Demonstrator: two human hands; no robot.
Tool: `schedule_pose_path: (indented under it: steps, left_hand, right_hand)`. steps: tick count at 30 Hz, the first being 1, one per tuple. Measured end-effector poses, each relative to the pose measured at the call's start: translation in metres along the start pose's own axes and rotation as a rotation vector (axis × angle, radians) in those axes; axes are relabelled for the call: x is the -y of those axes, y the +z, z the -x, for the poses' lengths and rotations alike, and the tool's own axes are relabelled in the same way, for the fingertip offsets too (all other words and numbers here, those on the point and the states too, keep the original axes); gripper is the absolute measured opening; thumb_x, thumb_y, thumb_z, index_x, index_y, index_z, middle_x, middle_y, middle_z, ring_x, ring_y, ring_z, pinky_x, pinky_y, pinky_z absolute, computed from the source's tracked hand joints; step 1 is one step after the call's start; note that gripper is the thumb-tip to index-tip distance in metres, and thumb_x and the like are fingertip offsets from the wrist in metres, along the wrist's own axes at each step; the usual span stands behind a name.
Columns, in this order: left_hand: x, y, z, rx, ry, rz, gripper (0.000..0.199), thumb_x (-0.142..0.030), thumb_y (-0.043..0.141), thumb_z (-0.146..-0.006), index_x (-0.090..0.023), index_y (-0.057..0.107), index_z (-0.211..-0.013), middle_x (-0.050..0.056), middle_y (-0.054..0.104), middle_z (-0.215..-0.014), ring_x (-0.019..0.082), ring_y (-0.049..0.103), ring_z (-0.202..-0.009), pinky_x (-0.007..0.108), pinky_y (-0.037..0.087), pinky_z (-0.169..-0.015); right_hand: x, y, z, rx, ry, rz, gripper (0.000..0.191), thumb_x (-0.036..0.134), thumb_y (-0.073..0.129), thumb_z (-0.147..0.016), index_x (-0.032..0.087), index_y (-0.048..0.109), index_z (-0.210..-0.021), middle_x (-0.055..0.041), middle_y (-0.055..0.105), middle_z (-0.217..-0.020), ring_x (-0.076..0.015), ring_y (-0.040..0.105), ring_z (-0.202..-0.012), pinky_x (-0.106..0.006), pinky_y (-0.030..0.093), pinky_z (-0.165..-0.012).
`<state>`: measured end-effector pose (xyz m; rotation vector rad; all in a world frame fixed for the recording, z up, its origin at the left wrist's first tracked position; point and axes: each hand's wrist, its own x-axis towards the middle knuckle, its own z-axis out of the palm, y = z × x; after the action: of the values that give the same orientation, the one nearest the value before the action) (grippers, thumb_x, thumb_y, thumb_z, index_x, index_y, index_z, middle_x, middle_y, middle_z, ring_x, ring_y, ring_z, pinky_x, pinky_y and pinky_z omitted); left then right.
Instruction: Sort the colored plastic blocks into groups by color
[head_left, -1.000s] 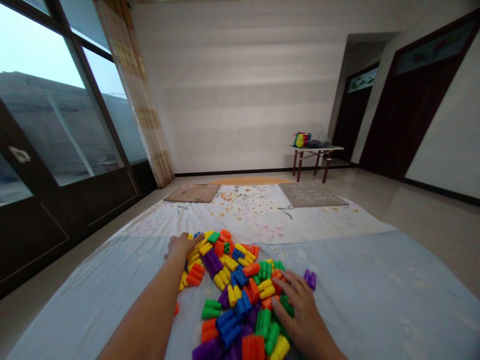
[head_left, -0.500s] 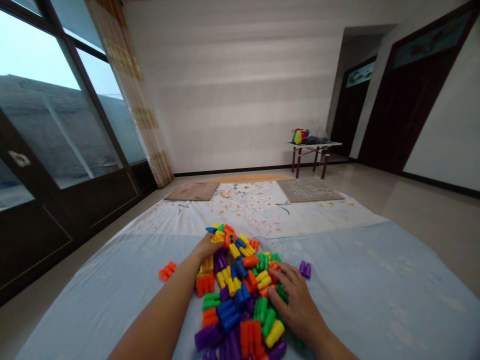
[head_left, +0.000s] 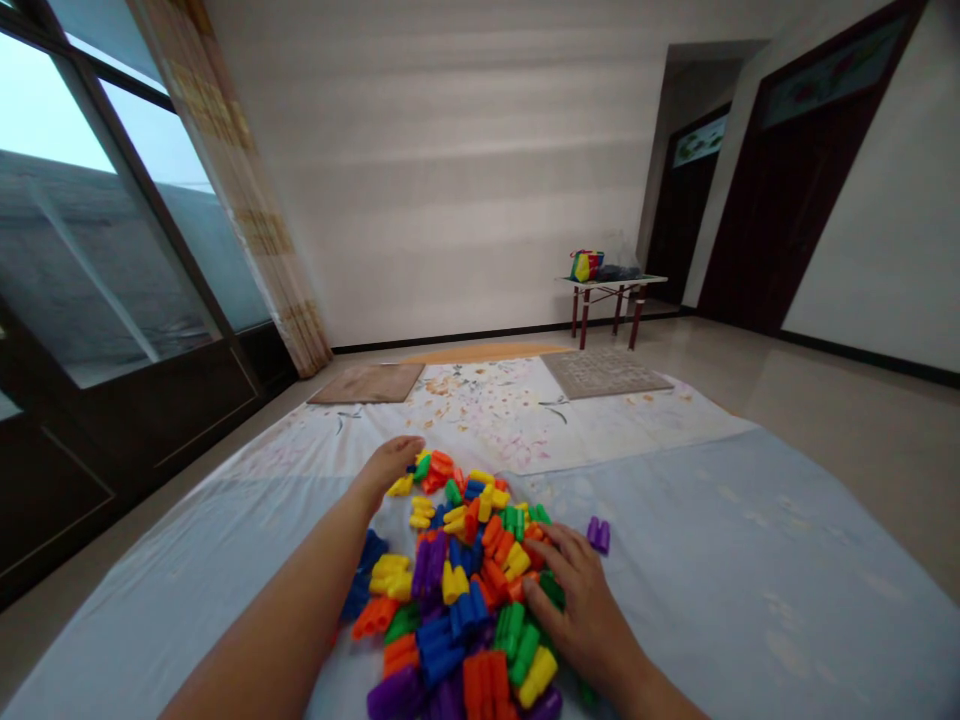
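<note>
A heap of plastic toy building blocks (head_left: pixel 466 612) in orange, blue, yellow, green and purple lies on the light blue cloth before me. My left hand (head_left: pixel 391 466) curves around the heap's far left end, fingers stretched out beside orange, green and yellow blocks; part of the fingers is hidden. On the heap's right side rests my right hand (head_left: pixel 576 588), fingers spread and touching orange and green pieces. One purple block (head_left: pixel 598 534) lies apart, just beyond the right hand. A dark blue block (head_left: pixel 364 573) shows beside my left forearm.
A floral white cloth (head_left: pixel 517 430) covers the far part of the surface. On it lie a brown board (head_left: pixel 367 383) at left and a patterned grey-brown board (head_left: pixel 604 375) at right. By the wall, a small table (head_left: pixel 652 280) bears a colourful bag (head_left: pixel 586 265).
My left hand has shifted left and outward, and blocks at the heap's far and left sides have spread and tumbled. My right hand stays against the heap. The view has turned slightly.
</note>
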<state>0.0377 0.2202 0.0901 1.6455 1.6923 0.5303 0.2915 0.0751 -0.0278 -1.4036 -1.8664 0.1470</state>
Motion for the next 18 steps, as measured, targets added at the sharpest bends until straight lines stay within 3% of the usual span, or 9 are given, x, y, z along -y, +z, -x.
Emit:
schedule_pose_path:
  steps: [2,4,9,13,18]
  left_hand:
    - [0.012,0.002,-0.03,-0.161,-0.077,-0.084,0.042,-0.042,0.047,-0.084,-0.016,0.049,-0.118,0.01,0.051,-0.122,0.022,0.051,-0.107,0.044,0.045,-0.089]
    - [0.024,0.01,-0.053,-0.233,-0.135,-0.162,0.042,-0.04,0.052,-0.083,-0.016,0.049,-0.117,0.01,0.051,-0.12,0.022,0.052,-0.105,0.046,0.045,-0.088]
    - [0.031,0.039,-0.081,-0.186,-0.141,-0.316,0.042,-0.039,0.053,-0.082,-0.017,0.049,-0.117,0.01,0.05,-0.121,0.023,0.051,-0.106,0.046,0.045,-0.088]
    - [0.021,0.052,-0.075,-0.064,-0.09,-0.355,0.04,-0.037,0.054,-0.082,-0.017,0.05,-0.116,0.009,0.051,-0.119,0.022,0.052,-0.104,0.045,0.047,-0.087]
    - [0.009,0.053,-0.038,0.143,-0.051,-0.234,0.037,-0.038,0.052,-0.083,-0.015,0.052,-0.111,0.008,0.056,-0.11,0.019,0.056,-0.093,0.04,0.05,-0.079]
  right_hand:
    - [-0.001,0.001,0.0,0.003,0.006,0.006,0.036,0.04,0.053,-0.082,0.025,0.061,-0.113,-0.0082,0.054,-0.123,-0.026,0.045,-0.118,-0.045,0.039,-0.1]
    - [-0.002,0.002,0.001,0.006,0.01,0.013,0.036,0.041,0.052,-0.082,0.025,0.061,-0.113,-0.0081,0.054,-0.124,-0.0259,0.045,-0.118,-0.045,0.039,-0.1]
    - [-0.003,0.003,0.001,0.015,0.006,0.014,0.036,0.04,0.053,-0.082,0.025,0.06,-0.114,-0.008,0.053,-0.125,-0.0255,0.045,-0.118,-0.044,0.039,-0.1]
    - [-0.001,0.001,0.0,0.009,0.016,0.0,0.036,0.039,0.053,-0.082,0.026,0.06,-0.114,-0.0077,0.052,-0.125,-0.0253,0.044,-0.119,-0.044,0.038,-0.101]
    - [0.001,0.0,0.0,0.005,0.011,-0.016,0.036,0.037,0.054,-0.081,0.025,0.06,-0.114,-0.0077,0.053,-0.124,-0.025,0.043,-0.119,-0.045,0.036,-0.101]
